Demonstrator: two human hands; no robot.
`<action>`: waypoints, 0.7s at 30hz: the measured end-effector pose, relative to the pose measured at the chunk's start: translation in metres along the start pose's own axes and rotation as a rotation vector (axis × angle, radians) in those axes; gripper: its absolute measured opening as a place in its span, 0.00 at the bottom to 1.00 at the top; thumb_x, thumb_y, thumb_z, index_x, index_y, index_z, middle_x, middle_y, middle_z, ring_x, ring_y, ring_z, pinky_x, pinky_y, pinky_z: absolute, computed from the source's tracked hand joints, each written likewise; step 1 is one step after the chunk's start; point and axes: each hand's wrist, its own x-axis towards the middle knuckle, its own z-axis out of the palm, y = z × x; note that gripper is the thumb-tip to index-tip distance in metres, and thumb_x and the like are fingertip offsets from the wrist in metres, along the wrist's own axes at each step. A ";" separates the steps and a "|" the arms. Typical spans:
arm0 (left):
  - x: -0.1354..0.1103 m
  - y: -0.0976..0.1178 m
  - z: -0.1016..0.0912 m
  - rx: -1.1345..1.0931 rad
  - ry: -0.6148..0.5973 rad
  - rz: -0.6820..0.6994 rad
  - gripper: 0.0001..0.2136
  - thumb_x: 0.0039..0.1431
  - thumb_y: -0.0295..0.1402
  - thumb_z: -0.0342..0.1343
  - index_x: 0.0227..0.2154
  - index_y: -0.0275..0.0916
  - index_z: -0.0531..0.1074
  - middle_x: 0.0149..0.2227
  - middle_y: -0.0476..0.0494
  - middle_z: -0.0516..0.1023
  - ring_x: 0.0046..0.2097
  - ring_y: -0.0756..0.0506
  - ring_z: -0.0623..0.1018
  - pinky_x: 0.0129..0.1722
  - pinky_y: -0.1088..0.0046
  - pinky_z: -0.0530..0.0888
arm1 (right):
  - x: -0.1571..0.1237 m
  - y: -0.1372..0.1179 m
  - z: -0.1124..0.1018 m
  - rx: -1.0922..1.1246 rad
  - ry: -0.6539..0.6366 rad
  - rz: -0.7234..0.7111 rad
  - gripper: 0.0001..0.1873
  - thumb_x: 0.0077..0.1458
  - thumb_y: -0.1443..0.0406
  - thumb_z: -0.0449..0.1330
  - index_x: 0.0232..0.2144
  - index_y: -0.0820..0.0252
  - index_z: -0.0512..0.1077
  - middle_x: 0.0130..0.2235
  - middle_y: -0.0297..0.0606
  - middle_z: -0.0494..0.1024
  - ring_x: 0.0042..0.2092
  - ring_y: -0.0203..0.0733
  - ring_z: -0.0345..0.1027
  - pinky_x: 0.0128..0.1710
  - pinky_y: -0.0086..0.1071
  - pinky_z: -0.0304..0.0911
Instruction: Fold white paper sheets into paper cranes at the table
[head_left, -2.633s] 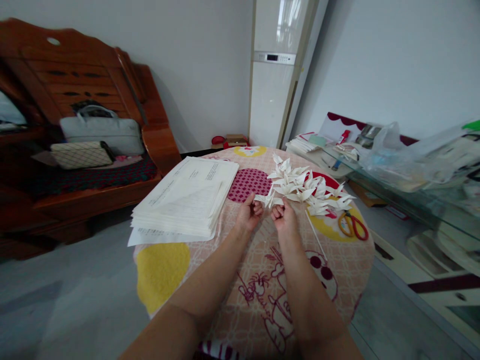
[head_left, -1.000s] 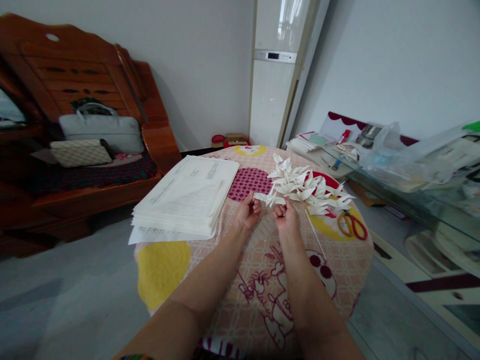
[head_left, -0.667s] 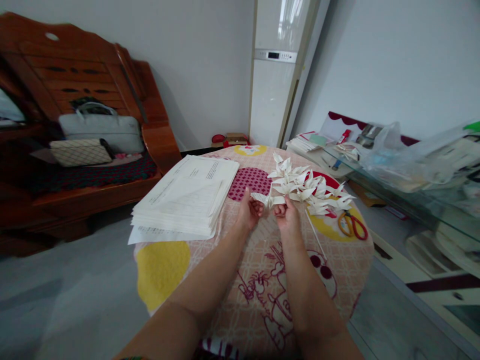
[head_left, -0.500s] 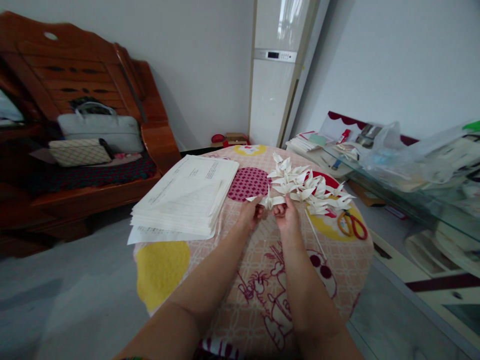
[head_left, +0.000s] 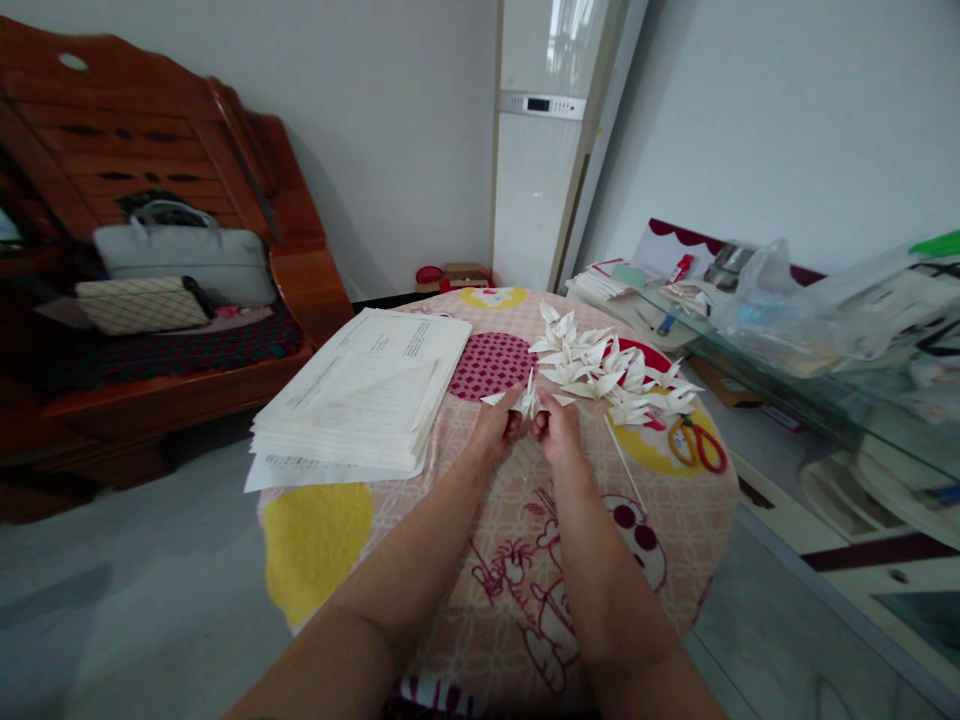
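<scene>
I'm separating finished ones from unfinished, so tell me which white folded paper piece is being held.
The folded paper piece pinched between the left hand and right hand, nearest the person; the others lie untouched in the pile just beyond.

No text can be read with certainty; the stack of printed sheets (head_left: 360,395) carries dark lines of print, but they are too small and blurred to make out; the dark display strip (head_left: 541,104) on the tall white unit (head_left: 536,200) shows no legible figure; the folded paper figure (head_left: 527,403) is too small to tell any print on it.
</scene>
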 end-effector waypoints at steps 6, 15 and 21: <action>-0.001 -0.004 0.005 -0.081 0.037 -0.026 0.17 0.52 0.34 0.66 0.20 0.38 0.61 0.13 0.58 0.59 0.14 0.58 0.55 0.14 0.82 0.49 | 0.000 -0.001 0.003 0.121 -0.011 0.125 0.23 0.51 0.58 0.64 0.16 0.55 0.56 0.10 0.21 0.54 0.12 0.27 0.45 0.12 0.25 0.43; -0.001 -0.006 0.012 -0.210 0.128 -0.060 0.22 0.54 0.40 0.66 0.19 0.38 0.57 0.14 0.59 0.56 0.15 0.59 0.53 0.13 0.82 0.49 | 0.003 0.002 0.007 0.189 -0.014 0.242 0.26 0.59 0.55 0.60 0.18 0.55 0.50 0.11 0.19 0.49 0.12 0.27 0.40 0.12 0.25 0.41; -0.003 -0.004 0.014 -0.275 0.130 -0.088 0.23 0.58 0.41 0.63 0.18 0.38 0.56 0.14 0.58 0.56 0.14 0.59 0.53 0.13 0.81 0.49 | 0.003 0.004 0.010 0.189 0.015 0.230 0.27 0.59 0.57 0.60 0.18 0.55 0.49 0.10 0.19 0.48 0.12 0.26 0.39 0.13 0.25 0.39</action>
